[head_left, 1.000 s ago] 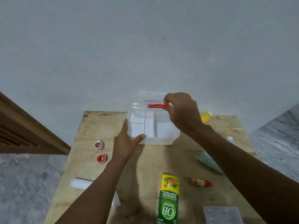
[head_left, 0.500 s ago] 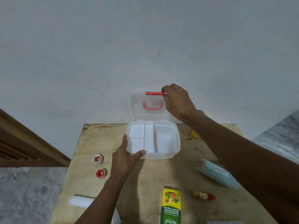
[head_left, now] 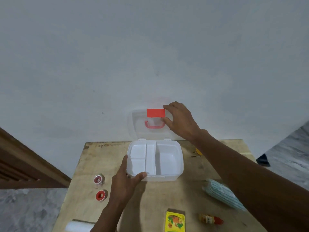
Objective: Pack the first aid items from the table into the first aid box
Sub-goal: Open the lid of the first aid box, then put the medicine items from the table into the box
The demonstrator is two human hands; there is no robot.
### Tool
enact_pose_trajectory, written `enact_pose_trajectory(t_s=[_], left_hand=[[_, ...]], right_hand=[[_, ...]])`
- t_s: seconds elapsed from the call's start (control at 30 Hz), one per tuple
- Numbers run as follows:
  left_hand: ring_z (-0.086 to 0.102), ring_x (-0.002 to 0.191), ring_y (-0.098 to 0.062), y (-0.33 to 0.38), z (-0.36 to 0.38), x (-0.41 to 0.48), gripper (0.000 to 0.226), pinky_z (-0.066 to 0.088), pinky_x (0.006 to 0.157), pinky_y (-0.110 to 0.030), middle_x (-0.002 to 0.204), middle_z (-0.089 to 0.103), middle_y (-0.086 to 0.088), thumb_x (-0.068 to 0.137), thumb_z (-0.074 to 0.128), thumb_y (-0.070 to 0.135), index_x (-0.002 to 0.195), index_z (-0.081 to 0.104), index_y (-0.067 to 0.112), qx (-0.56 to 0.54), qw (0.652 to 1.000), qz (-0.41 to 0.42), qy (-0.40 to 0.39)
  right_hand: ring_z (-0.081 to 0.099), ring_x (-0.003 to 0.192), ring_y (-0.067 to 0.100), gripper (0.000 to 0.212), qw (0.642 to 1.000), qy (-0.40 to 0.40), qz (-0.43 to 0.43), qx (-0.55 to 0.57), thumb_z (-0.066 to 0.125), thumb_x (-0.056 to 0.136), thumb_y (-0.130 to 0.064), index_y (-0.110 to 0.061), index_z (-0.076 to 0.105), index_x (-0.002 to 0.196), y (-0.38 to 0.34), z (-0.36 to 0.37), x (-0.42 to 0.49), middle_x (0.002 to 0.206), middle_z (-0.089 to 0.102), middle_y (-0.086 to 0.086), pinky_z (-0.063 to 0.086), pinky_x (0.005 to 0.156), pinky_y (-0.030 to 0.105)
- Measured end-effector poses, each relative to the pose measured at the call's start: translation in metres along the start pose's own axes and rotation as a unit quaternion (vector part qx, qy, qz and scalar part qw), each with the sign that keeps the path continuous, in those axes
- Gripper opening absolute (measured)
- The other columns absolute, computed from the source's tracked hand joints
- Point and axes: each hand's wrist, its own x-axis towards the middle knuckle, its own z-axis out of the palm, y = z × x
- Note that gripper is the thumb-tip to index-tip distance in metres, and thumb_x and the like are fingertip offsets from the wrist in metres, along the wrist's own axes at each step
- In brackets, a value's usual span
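At the near edge of the wooden table [head_left: 155, 196] lie a yellow carton [head_left: 175, 221], cut off by the frame, a small bottle with a red cap [head_left: 211, 219] lying on its side with the cap toward the right, and, near the left corner, a white roll [head_left: 78, 226] only partly in view. Farther in on the left sit two tape rolls, one red-cored [head_left: 100, 195] and, just beyond it, a wrapped one [head_left: 99, 179], both close to the table's left edge. On the right a pack of striped blue-green masks [head_left: 222, 195] lies with its long axis slanting from far left to near right, partly under the right forearm.

The middle of the table between these items is bare wood.

The first aid box [head_left: 170, 177] stands at the far middle of the table, long axis running left to right, its back against the wall [head_left: 150, 56]. Its white tray is divided: two small compartments on the left, a narrow slot beside them, one large compartment on the right. All of them are empty. The left hand [head_left: 124, 180] steadies the box's near-left corner, thumb along the front rim and fingers up the left side.

The clear lid [head_left: 137, 124] stands open and upright on its rear hinges, leaning toward the wall, with its red handle [head_left: 154, 126] seen through it. The right hand [head_left: 181, 122] pinches the red latch [head_left: 156, 113] at the lid's top edge between thumb and fingers. A yellow object [head_left: 199, 151] peeks out beside the right forearm.
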Motion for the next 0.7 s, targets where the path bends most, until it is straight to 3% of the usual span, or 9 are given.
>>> enact_pose_trajectory(t_s=[0.07,0.2,0.33,0.4,0.47,0.57,0.7], left_hand=[[0.062,0.104,-0.011,0.006,0.0,-0.001,0.097,0.054,0.08,-0.025,0.122,0.062,0.017,0.06,0.069,0.07,0.145,0.034,0.038,0.001,1.0,0.003,-0.008],[0.051,0.123,-0.015,0.016,-0.003,0.002,0.114,0.047,0.101,-0.037,0.141,0.048,0.012,0.064,0.08,0.057,0.153,0.016,0.027,0.001,0.999,-0.007,-0.039],[0.055,0.113,-0.02,0.018,-0.006,0.008,0.104,0.046,0.09,-0.03,0.129,0.053,0.008,0.075,0.081,0.041,0.153,0.014,0.024,0.033,0.997,-0.018,-0.06],[0.058,0.111,-0.026,0.018,-0.007,0.009,0.103,0.049,0.088,-0.034,0.129,0.056,0.004,0.073,0.079,0.049,0.151,0.016,0.025,0.048,0.997,-0.012,-0.056],[0.056,0.118,-0.034,0.017,-0.007,0.009,0.107,0.049,0.095,-0.042,0.137,0.056,-0.006,0.071,0.077,0.055,0.152,0.015,0.022,0.059,0.997,-0.009,-0.053],[0.044,0.132,-0.037,0.017,-0.005,0.006,0.11,0.04,0.103,-0.039,0.15,0.042,-0.014,0.078,0.076,0.047,0.156,0.005,0.018,0.068,0.995,-0.03,-0.061],[0.034,0.14,-0.035,0.016,-0.006,-0.001,0.111,0.034,0.108,-0.037,0.155,0.033,-0.013,0.081,0.074,0.046,0.157,-0.001,0.014,0.073,0.994,-0.03,-0.076]], right_hand=[[0.058,0.11,0.028,0.051,1.0,0.013,0.001,0.019,0.068,0.091,-0.026,-0.008,0.054,0.136,0.0,-0.002,-0.003,0.127,0.058,0.01,0.042,0.097,0.032],[0.06,0.11,0.026,0.05,0.998,0.044,0.003,0.047,0.068,0.09,-0.025,-0.008,0.054,0.136,-0.003,-0.009,-0.012,0.132,0.056,0.01,0.048,0.099,0.036],[0.064,0.096,0.02,0.044,0.994,0.05,0.056,0.079,0.07,0.089,-0.027,-0.01,0.06,0.129,-0.01,-0.006,-0.046,0.123,0.059,0.005,0.046,0.09,0.027],[0.066,0.089,0.024,0.041,0.99,0.057,0.091,0.094,0.075,0.084,-0.023,-0.007,0.064,0.121,-0.016,0.002,-0.074,0.116,0.063,0.009,0.047,0.085,0.029],[0.065,0.094,0.031,0.04,0.984,0.061,0.136,0.099,0.076,0.082,-0.019,-0.003,0.066,0.117,-0.024,0.011,-0.104,0.112,0.065,0.015,0.051,0.088,0.036],[0.057,0.112,0.029,0.041,0.964,-0.014,0.254,0.08,0.067,0.09,-0.028,-0.012,0.059,0.127,-0.045,0.022,-0.151,0.126,0.058,0.013,0.042,0.097,0.037],[0.055,0.118,0.03,0.042,0.941,-0.101,0.321,0.04,0.06,0.094,-0.037,-0.015,0.054,0.129,-0.069,0.043,-0.205,0.129,0.053,0.014,0.042,0.098,0.036]])
